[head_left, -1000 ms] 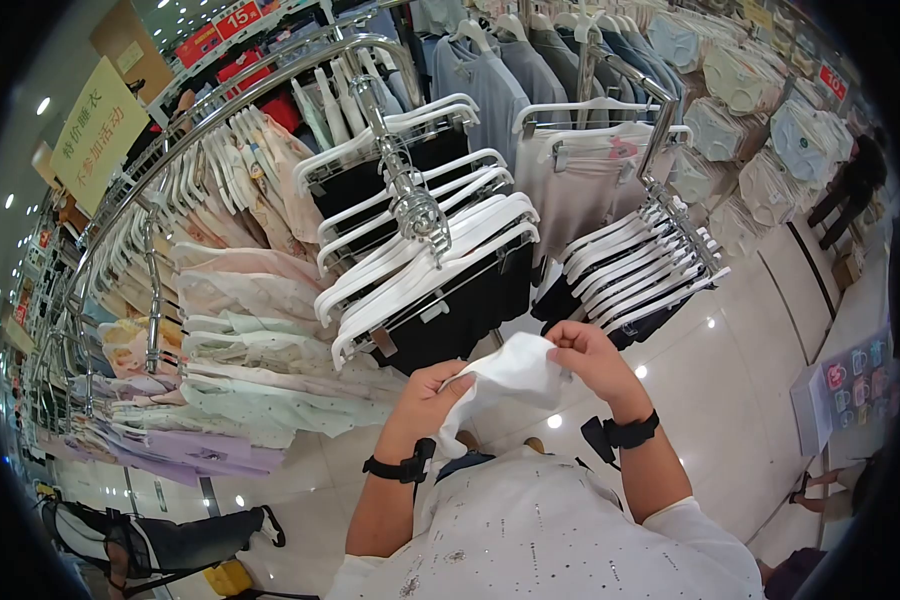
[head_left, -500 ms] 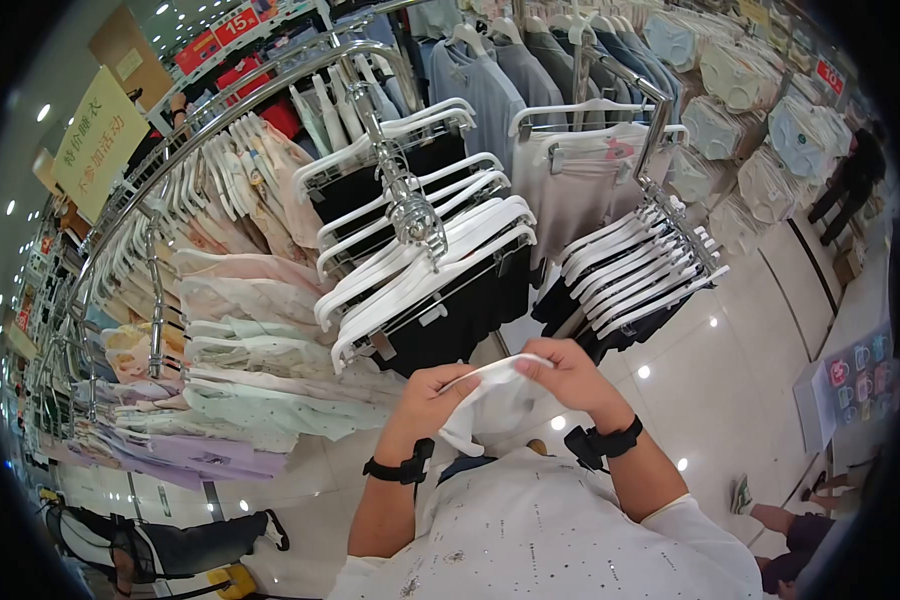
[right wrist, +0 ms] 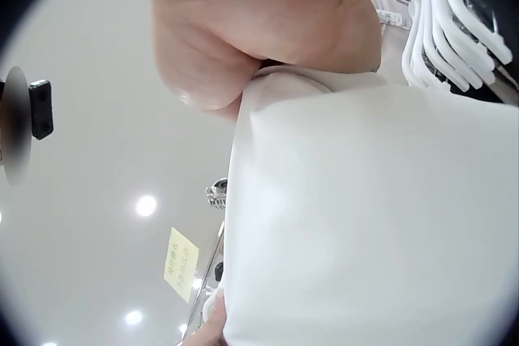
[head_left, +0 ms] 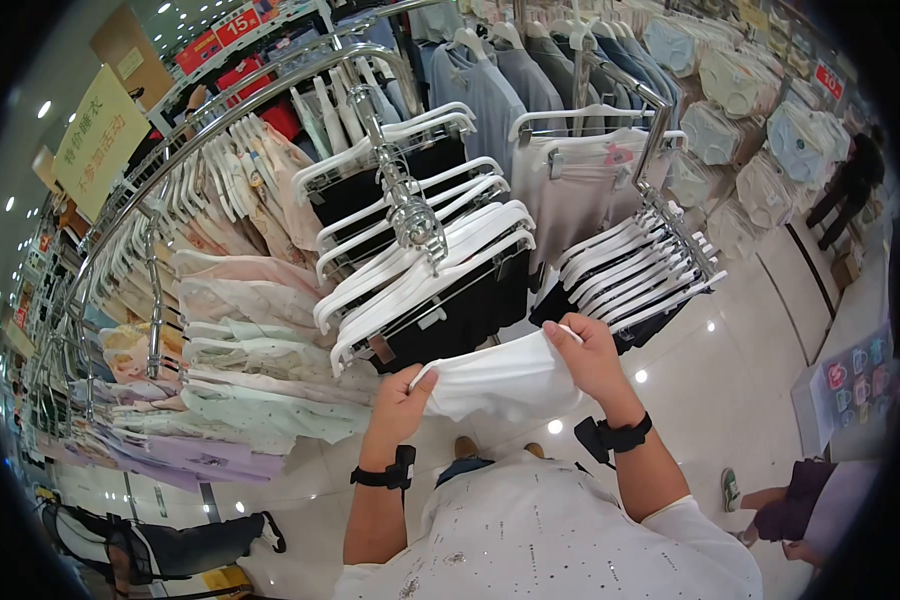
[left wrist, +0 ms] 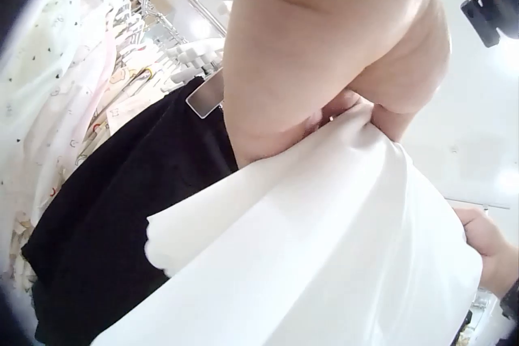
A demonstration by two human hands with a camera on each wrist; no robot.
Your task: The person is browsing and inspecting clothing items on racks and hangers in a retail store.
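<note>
Stretched between both hands is a thin white garment [head_left: 500, 380], smooth and stretchy. One scalloped edge of it shows in the left wrist view, where the white cloth [left wrist: 324, 257] fans out in folds below the palm. The left hand [head_left: 402, 402] pinches one upper corner, thumb on top. At the other upper corner the right hand [head_left: 588, 360] grips the waist-like band between thumb and curled fingers. From the right wrist the cloth [right wrist: 373, 208] looks flat and taut. Behind it, black shorts [head_left: 460, 315] hang from white clip hangers [head_left: 440, 280].
Pale patterned pyjamas [head_left: 260, 400] crowd a curved rack at left. A chrome display arm [head_left: 410, 215] juts toward the person above the hangers. More white hangers [head_left: 635, 270] hang at right. People stand at the lower left and lower right [head_left: 795, 505].
The hands have moved apart and pulled the white garment wide, after coming close together half a second ago. A passer-by at lower right has come further into view.
</note>
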